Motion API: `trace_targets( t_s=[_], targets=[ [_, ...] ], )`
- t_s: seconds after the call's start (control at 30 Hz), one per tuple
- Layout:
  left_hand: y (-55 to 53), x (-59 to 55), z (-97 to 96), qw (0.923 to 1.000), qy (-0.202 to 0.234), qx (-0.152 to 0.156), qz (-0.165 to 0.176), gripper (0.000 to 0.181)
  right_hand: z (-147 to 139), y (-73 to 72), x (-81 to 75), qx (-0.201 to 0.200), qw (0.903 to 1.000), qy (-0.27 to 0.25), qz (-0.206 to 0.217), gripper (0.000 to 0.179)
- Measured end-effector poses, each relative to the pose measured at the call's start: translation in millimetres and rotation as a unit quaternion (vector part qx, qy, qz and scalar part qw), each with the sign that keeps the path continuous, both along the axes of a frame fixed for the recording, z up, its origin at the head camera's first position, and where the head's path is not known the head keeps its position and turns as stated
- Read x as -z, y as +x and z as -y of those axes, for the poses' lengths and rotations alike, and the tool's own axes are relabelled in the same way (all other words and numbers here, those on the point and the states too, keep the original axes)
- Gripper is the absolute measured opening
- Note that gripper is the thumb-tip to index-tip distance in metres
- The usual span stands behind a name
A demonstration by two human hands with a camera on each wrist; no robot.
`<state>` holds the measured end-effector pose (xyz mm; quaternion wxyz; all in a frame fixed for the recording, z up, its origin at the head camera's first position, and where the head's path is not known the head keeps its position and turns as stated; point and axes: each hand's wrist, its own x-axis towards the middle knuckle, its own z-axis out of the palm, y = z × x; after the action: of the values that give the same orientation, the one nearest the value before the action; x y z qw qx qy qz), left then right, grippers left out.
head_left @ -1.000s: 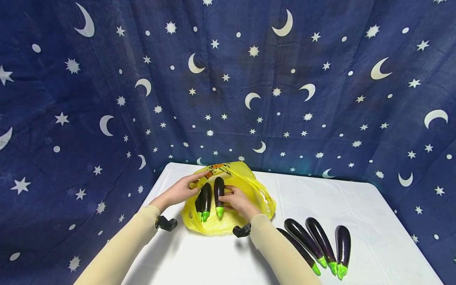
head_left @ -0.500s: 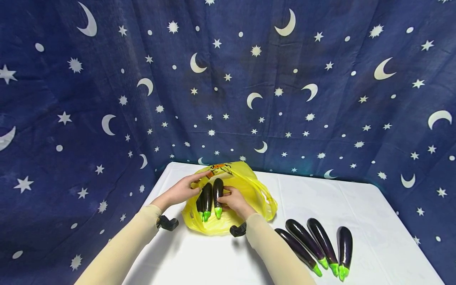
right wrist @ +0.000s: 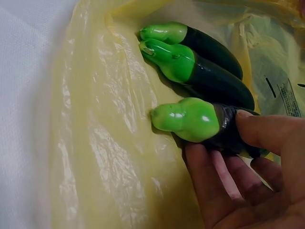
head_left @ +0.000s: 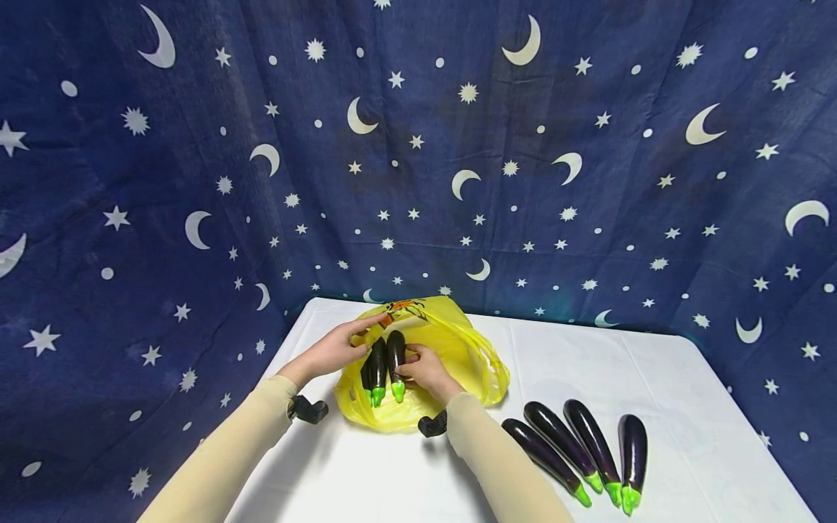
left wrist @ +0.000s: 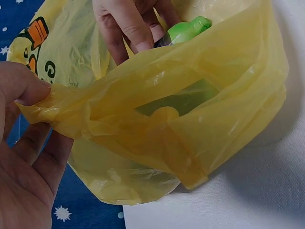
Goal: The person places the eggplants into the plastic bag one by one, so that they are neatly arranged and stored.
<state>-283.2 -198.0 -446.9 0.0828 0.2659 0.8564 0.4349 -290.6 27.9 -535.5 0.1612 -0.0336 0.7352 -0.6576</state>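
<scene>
A yellow plastic bag [head_left: 451, 338] lies with its mouth facing me. My left hand [head_left: 332, 351] holds the bag's left edge, pinching the film between thumb and fingers in the left wrist view. Inside the bag, my right hand [head_left: 428, 372] grips an eggplant [head_left: 395, 352], thumb on top and fingers beneath its dark body. Its green stem end [right wrist: 186, 119] points toward me. Left of it lie two more eggplants, one nearer [right wrist: 214, 76] and one farther [right wrist: 214, 45], side by side on the bag's film.
Several eggplants [head_left: 559, 436] lie fanned out on the white table [head_left: 706, 436], to the right of the bag. A dark blue curtain [head_left: 418, 181] with moons and stars hangs behind and to the left of the table.
My right hand has brought its eggplant left and slightly down, closer to the two in the bag. The left hand keeps its hold on the bag's edge.
</scene>
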Motion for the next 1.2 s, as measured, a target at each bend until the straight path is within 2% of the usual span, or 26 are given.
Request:
trace_targets(
  t_s=[0.4,0.57,0.83,1.03,1.2],
  targets=[
    [0.2,0.2,0.0,1.0000,-0.006,0.002,-0.005,0.071,7.1,-2.0,0.1,0.025,0.9974,0.062,-0.026,0.060],
    [0.1,1.0,1.1,1.0000,-0.007,-0.001,-0.006,0.070,6.3,-2.6,0.0,0.026,0.9976,0.057,-0.030,0.059],
    [0.3,1.7,2.4,0.9999,-0.007,-0.008,0.004,0.070,-0.3,2.4,-8.7,0.036,0.9967,0.052,-0.051,0.060],
    [0.6,0.4,1.0,0.9997,-0.016,-0.014,0.009,0.070,-6.7,0.9,-8.6,0.031,0.9953,0.060,-0.069,0.061],
    [1.3,-0.6,0.1,0.9996,-0.020,-0.017,0.006,0.069,-11.3,1.4,-12.3,0.019,0.9918,0.090,-0.089,0.060]
  ],
)
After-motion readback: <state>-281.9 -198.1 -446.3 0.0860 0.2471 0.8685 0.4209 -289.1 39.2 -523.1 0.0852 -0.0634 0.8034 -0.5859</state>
